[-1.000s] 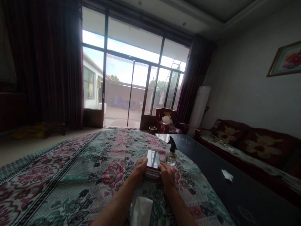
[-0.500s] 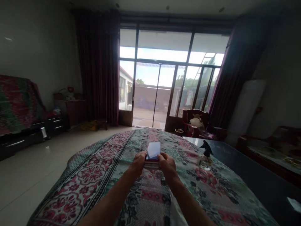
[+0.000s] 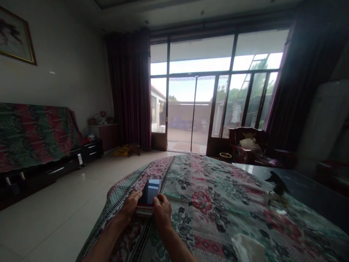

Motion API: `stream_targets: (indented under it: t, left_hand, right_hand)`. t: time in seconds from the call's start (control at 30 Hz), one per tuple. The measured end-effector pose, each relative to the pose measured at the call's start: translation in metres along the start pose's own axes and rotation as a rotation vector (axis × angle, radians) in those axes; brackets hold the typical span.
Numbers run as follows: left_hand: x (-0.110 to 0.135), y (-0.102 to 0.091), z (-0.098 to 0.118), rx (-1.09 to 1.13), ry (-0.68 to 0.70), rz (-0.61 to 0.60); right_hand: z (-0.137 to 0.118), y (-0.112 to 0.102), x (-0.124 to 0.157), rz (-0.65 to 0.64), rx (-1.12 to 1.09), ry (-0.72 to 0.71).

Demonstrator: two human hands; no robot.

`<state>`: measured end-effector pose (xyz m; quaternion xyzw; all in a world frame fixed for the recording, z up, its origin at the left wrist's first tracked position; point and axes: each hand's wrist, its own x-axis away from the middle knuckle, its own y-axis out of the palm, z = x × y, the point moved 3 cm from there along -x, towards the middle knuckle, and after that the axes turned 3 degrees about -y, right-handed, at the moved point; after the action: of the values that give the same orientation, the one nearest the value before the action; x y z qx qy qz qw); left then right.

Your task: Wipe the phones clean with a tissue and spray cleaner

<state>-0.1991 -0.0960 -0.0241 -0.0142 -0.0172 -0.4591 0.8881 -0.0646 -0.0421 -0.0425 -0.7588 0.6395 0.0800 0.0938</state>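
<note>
Your left hand (image 3: 130, 206) and your right hand (image 3: 163, 213) share one grip on a phone (image 3: 150, 190). The left fingers curl along its left edge and the right thumb and fingers press against its right edge, so both hands are closed on it with the lit screen facing up toward you. A reddish edge shows beneath the phone's near end, between your palms; you cannot tell whether it is a case or a separate thing.

The grip sits low over a floral cloth (image 3: 218, 203) that covers the surface, close to the cloth's left border, and your forearms run back over it toward you. Whether the phone itself touches the cloth cannot be told.

Well to the right of the grip, a dark bird figurine (image 3: 276, 183) stands upright on a clear base on the cloth. Just past it the cloth ends and the bare dark glossy top (image 3: 311, 191) of the surface shows. To the right of the grip and nearer to you, a crumpled white tissue (image 3: 247, 247) lies on the cloth.

Far ahead of the grip are tall glass doors (image 3: 191, 112) flanked by dark red curtains (image 3: 131, 87), with a wooden armchair (image 3: 249, 145) ahead and to the right. To the left of the grip lies pale tiled floor (image 3: 54, 203), then a low dark cabinet (image 3: 43, 171) under a patterned throw (image 3: 32, 134)
</note>
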Motion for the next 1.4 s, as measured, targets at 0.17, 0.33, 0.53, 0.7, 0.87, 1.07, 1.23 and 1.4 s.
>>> stream_targets:
  t: [0.17,0.33,0.53,0.7,0.87,1.07,1.23,1.4]
  left_hand:
    - [-0.016,-0.019,-0.008,-0.022,0.048,-0.090]
    - [-0.028,-0.025,-0.014,-0.194,0.130,0.047]
    - [-0.035,-0.031,-0.031,-0.336,0.160,0.177]
    - [-0.030,-0.031,-0.030,-0.317,0.131,0.179]
    - [-0.025,-0.032,-0.026,-0.337,0.141,0.187]
    - [-0.028,-0.041,-0.032,-0.392,0.191,0.211]
    - [-0.037,-0.039,-0.035,-0.425,0.190,0.244]
    - [-0.040,-0.035,-0.034,-0.415,0.208,0.270]
  right_hand:
    - [0.016,0.021,0.000,-0.025,0.078,-0.074]
    - [0.016,0.021,0.002,-0.097,0.121,-0.158]
    - [0.015,0.019,0.003,-0.106,0.100,-0.167]
    - [0.020,0.019,0.005,-0.048,0.069,-0.221]
    - [0.019,0.019,0.010,-0.051,0.134,-0.263]
    - [0.013,0.017,0.015,-0.092,0.164,-0.268]
    - [0.011,0.015,0.010,-0.136,0.094,-0.272]
    - [0.008,0.014,0.007,-0.219,0.048,-0.296]
